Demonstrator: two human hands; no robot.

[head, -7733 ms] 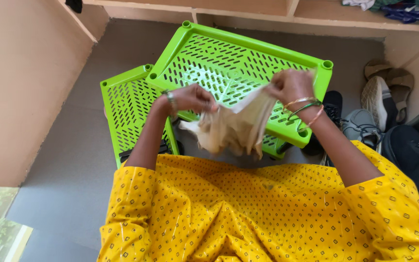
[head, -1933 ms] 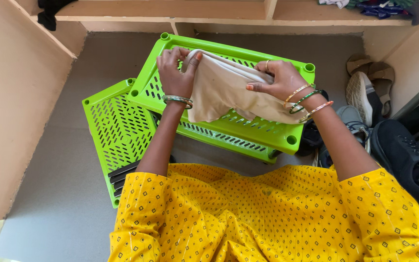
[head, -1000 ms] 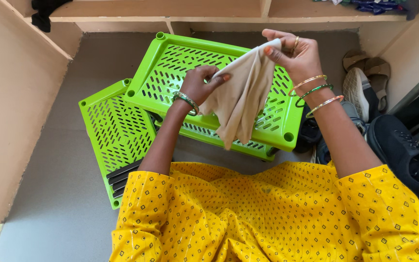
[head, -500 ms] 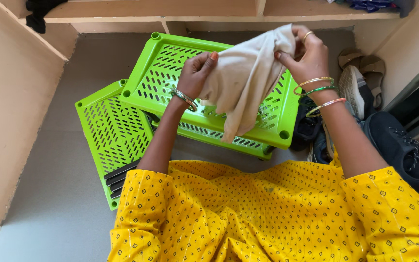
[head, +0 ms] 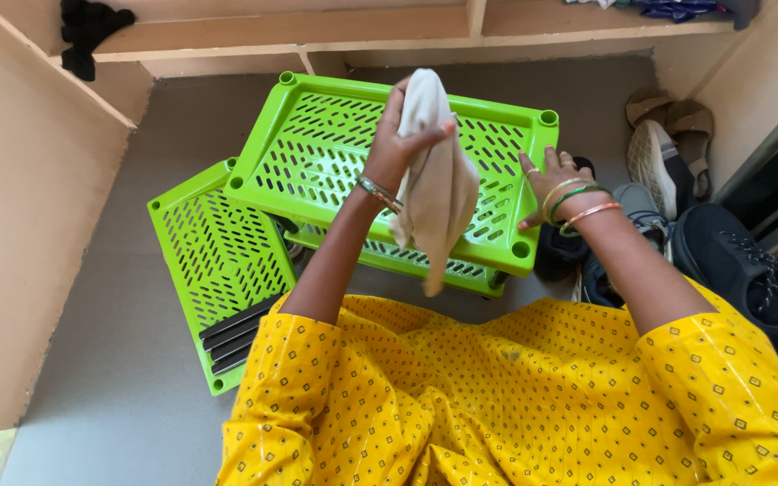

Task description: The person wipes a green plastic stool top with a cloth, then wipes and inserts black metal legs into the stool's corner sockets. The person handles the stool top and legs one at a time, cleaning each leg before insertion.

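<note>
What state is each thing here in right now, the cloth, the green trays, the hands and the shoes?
Beige cloth: bunched, hanging from the left hand.
Left hand: raised, closed on the cloth.
Right hand: open, at the top tray's right edge.
Top green tray: lying flat, stacked on another tray.
Side green tray: flat on the floor.
Shoes: piled at the right.
</note>
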